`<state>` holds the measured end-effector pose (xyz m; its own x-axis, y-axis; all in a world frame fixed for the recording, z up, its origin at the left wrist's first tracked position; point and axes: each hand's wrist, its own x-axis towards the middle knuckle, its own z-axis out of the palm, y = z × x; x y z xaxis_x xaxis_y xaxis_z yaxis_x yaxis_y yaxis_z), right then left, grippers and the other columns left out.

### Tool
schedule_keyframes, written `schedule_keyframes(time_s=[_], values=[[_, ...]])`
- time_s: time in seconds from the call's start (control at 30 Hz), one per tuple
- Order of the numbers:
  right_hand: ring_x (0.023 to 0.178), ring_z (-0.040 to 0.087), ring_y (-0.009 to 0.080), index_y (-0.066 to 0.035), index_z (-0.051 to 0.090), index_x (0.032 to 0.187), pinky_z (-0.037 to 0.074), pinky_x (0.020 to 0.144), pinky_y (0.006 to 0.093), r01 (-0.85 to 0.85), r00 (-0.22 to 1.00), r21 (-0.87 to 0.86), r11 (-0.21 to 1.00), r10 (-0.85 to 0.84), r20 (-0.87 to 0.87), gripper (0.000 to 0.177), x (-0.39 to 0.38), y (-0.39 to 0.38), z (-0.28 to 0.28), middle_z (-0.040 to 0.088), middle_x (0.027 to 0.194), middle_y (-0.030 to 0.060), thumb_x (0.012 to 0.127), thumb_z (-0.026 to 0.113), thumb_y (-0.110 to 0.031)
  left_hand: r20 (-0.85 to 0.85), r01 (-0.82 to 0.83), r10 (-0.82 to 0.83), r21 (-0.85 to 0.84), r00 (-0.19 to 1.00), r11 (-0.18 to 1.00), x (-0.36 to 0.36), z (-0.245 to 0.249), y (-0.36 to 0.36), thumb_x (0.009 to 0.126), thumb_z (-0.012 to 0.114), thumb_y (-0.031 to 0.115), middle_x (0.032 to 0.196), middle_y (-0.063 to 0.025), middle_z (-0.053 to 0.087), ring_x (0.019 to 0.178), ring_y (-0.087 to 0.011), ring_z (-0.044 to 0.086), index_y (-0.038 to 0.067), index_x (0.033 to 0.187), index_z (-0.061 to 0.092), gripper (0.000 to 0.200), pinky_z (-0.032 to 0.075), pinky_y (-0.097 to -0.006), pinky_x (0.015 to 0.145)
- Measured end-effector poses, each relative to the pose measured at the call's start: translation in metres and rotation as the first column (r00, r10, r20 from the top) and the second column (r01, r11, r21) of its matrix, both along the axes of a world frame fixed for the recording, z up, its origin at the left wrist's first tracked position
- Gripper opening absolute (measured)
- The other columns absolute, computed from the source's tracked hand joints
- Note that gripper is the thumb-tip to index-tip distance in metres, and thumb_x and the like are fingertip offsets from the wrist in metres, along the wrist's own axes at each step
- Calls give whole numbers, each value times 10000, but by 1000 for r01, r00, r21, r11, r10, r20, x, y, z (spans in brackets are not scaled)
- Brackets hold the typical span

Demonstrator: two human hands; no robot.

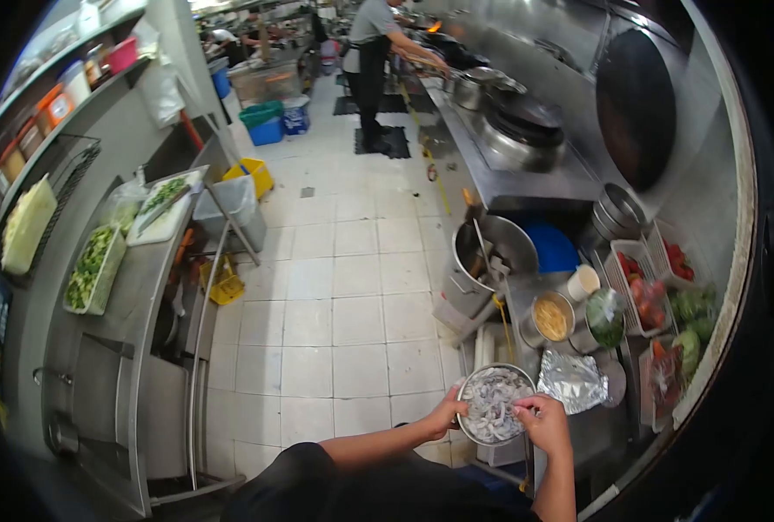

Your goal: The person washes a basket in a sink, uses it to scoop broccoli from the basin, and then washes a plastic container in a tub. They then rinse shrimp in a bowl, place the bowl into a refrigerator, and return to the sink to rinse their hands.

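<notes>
A round metal bowl [463,423] full of pale, greyish strips, perhaps raw seafood, is held low in front of me. My left hand [445,412] grips the bowl's left rim, fingers closed on it. Over the right side of the bowl, my right hand [542,418] has its fingertips pinched together at the pale strips; what lies between them is too small to make out. Crumpled foil [571,381] covers something just right of the bowl.
Right of me, a counter bears a container of yellow strips [551,319], a large steel pot [519,239] and baskets of red vegetables [639,291]. On the left, a steel table [134,326] holds chopped greens [91,268]. Farther off, a person [371,61] stands at the stove.
</notes>
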<state>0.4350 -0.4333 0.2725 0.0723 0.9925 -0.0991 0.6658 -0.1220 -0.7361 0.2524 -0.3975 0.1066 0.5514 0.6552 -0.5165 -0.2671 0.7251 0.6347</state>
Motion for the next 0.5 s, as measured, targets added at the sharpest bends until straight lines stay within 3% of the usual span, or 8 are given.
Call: schedule_keyframes(time_s=[0.07,0.2,0.23,0.3,0.33,0.4,0.43,0.5], values=[[694,579,143,22,659,777,456,635,256,-172,984,256,951,179,-6,105,4,21,-15,620,750,80,743,676,-76,1,-76,76,27,997,997,-27,-2,7,612,534,168,1185,-53,448,1063,-254,448,247,1378,236,825,445,-469,772],[871,586,223,-19,562,1127,456,748,329,283,906,110,953,-228,-357,397,59,76,-90,616,1002,97,766,672,-143,11,-269,269,84,963,959,-76,-1,13,620,529,168,1190,-69,456,1053,-250,484,229,1362,253,794,482,-450,765],[871,586,223,-19,562,1127,456,748,329,269,907,115,956,-211,-364,397,73,85,-97,616,1002,97,766,672,-143,-5,-332,333,75,943,940,-86,-2,11,622,530,168,1193,-74,455,1059,-259,487,218,1345,268,771,485,-462,769],[1020,532,269,-28,336,1323,464,814,359,500,545,-345,794,-599,-587,659,98,107,-110,516,1169,134,794,656,-255,-24,-412,414,73,910,908,-107,1,8,624,531,169,1195,-78,454,1065,-268,489,207,1328,283,747,488,-474,773],[1020,532,269,-28,336,1323,464,814,359,483,556,-344,805,-586,-589,659,111,121,-122,516,1169,134,794,656,-255,-2,-472,473,61,881,879,-116,3,6,624,533,168,1190,-83,454,1063,-273,491,200,1311,295,727,487,-486,776],[1125,457,307,-9,229,1357,450,902,390,401,180,-536,743,-638,-749,763,135,148,-158,434,1233,184,795,638,-326,9,-556,556,27,831,831,-127,-2,-11,624,535,167,1184,-88,454,1062,-278,492,194,1294,308,707,486,-499,780],[1041,507,332,-57,439,1213,482,875,418,361,-92,-660,659,-679,-728,489,145,168,-172,508,1157,155,812,596,-289,29,-601,600,26,799,799,-135,-12,-14,625,537,165,1179,-91,454,1045,-280,501,190,1287,308,702,486,-509,778],[1097,474,334,-32,394,1259,464,913,425,326,-105,-588,740,-589,-801,554,140,183,-176,458,1206,186,811,595,-286,40,-692,691,11,722,722,-145,-22,-22,623,532,149,1180,-108,487,1018,-291,539,165,1294,328,702,489,-528,785]])
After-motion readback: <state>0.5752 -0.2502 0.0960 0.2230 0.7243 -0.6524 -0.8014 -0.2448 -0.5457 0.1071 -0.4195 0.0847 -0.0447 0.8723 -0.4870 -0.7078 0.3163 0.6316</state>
